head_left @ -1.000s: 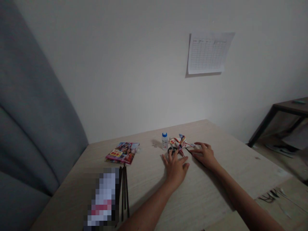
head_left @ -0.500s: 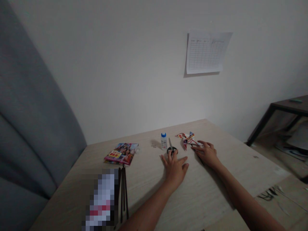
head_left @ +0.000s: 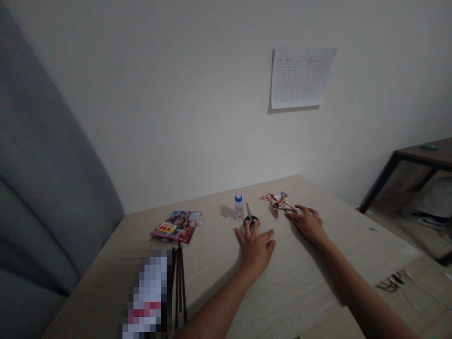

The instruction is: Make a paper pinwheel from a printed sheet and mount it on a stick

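My left hand [head_left: 256, 252] lies over the table with its fingers spread, the fingertips at the black handles of a pair of scissors [head_left: 251, 219]. The scissors' blades point toward the wall. Just left of them stands a white glue bottle [head_left: 239, 210] with a blue cap. A pinwheel [head_left: 281, 203] folded from printed paper rests farther right. At its near edge is my right hand [head_left: 308, 225], fingers bent and closed on it; a short dark piece shows by the fingertips. The exact grip is partly hidden.
A stack of colourful flyers [head_left: 177, 227] lies at the left, with a small clear roll [head_left: 200, 221] beside it. Several dark sticks [head_left: 179, 282] lie nearer me by a blurred-out item [head_left: 146, 294]. A grey curtain [head_left: 52, 155] hangs left; a wall [head_left: 197, 117] borders the table's back.
My right hand and the pinwheel have shifted slightly to the right, away from the scissors. My left hand has stayed at the scissors. The whole view has moved a little.
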Available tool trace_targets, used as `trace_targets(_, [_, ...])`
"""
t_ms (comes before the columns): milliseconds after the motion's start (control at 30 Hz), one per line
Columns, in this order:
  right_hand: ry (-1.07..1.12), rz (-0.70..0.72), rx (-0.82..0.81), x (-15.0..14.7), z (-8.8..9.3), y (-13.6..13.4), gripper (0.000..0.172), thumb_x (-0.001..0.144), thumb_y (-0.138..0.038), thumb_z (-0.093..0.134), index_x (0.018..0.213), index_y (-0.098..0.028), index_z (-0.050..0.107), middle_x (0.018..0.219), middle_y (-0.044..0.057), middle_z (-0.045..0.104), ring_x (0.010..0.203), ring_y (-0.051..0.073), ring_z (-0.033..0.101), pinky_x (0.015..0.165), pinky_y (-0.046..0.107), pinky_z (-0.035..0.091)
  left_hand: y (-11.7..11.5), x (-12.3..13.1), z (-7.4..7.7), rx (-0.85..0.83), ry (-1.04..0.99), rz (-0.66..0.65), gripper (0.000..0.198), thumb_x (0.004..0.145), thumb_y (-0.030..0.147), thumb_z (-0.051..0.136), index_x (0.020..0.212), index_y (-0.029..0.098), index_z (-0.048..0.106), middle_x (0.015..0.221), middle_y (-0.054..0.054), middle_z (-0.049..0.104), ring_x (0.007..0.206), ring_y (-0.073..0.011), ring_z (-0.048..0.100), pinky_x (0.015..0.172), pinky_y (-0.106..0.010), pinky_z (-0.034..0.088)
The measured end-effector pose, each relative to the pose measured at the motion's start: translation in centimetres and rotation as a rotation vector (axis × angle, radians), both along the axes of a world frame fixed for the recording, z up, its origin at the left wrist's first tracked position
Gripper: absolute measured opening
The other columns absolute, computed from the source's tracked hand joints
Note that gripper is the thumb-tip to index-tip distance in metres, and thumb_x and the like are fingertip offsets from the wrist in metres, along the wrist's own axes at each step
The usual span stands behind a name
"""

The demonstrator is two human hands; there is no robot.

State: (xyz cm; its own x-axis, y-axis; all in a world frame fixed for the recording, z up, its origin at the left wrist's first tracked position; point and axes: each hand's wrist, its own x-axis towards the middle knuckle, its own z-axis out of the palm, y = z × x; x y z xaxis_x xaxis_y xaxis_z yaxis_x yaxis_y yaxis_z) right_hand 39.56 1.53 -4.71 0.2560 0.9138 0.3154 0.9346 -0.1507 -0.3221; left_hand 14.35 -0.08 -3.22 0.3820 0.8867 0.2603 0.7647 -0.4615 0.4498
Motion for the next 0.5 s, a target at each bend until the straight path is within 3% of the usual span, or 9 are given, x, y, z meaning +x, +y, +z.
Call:
trace_targets(233, [0.086, 0.02, 0.047, -0.4, 0.3, 0.0, 0.028, 0.094, -0.04, 0.053, 0.111, -0.043, 0.074, 0.141, 0.001, 0.057, 0.127, 0.039, 0.042, 0.098, 0.062, 0.041, -0.1, 0.0, 0.2, -0.002, 0.003, -0.001, 0.038, 0.087, 0.044, 0.066, 0.124, 0.046, 0.066, 0.153, -0.004, 0.045, 0.145, -0.0397, 0.027, 0.112, -0.075, -0.004])
trace_targets(400, [0.244, 0.186, 0.154, -1.0, 0.5, 0.1, 0.031, 0.09, -0.037, 0.053, 0.103, -0.025, 0.078, 0.12, 0.009, 0.068, 0.114, 0.029, 0.056, 0.101, 0.045, 0.044, -0.1, -0.2, 0.4, -0.008, 0.008, -0.034, 0.039, 0.089, 0.041, 0.063, 0.128, 0.043, 0.064, 0.153, -0.004, 0.046, 0.145, -0.0351, 0.031, 0.114, -0.074, -0.005])
trace_targets(500, [0.329, 0.293, 0.175, -2.4, 1.1, 0.1, 0.031, 0.09, -0.037, 0.053, 0.1, -0.021, 0.078, 0.112, 0.01, 0.071, 0.109, 0.026, 0.062, 0.099, 0.039, 0.046, 0.1, -0.7, 0.4, -0.011, 0.021, -0.077, 0.042, 0.092, 0.04, 0.06, 0.134, 0.039, 0.059, 0.153, -0.004, 0.047, 0.144, -0.0307, 0.034, 0.116, -0.071, 0.0])
